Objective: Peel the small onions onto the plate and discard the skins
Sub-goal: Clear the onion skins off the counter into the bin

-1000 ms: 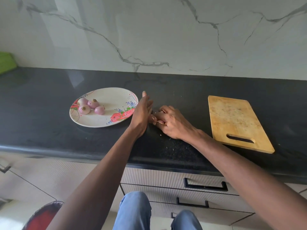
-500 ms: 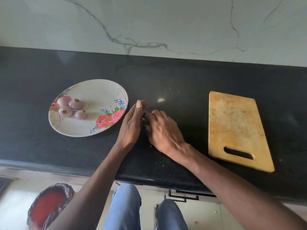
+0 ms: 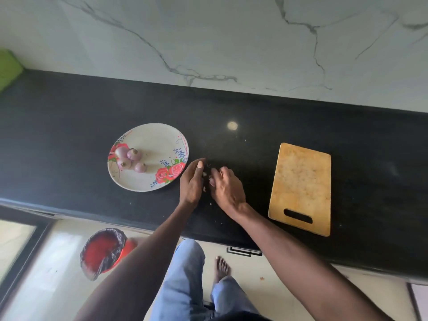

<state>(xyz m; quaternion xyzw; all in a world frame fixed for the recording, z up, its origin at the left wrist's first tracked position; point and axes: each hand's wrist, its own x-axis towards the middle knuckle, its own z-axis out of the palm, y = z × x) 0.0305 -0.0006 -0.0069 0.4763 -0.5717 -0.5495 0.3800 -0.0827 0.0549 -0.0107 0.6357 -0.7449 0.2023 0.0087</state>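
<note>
Four small purple-pink peeled onions sit clustered on the left side of the round white plate with red rose print, touching one another. What we are working now seems to be the loose skins: a few pale flecks lie on the black stone counter, between and just below our hands. Our left hand stands on its edge with fingers straight and together, like a wall, just right of the plate's rim. Our right hand faces it with fingers curled inward toward the gap; whether they pinch any scraps we cannot tell, since the space between the palms is dark. We judge this a sweeping-together step, the scraps lying between the two hands, both equally near. The red bin lined with a black bag stands on the floor below the counter edge, down and left, nearer our left side. The pale wooden chopping board lies well apart to the right.
</note>
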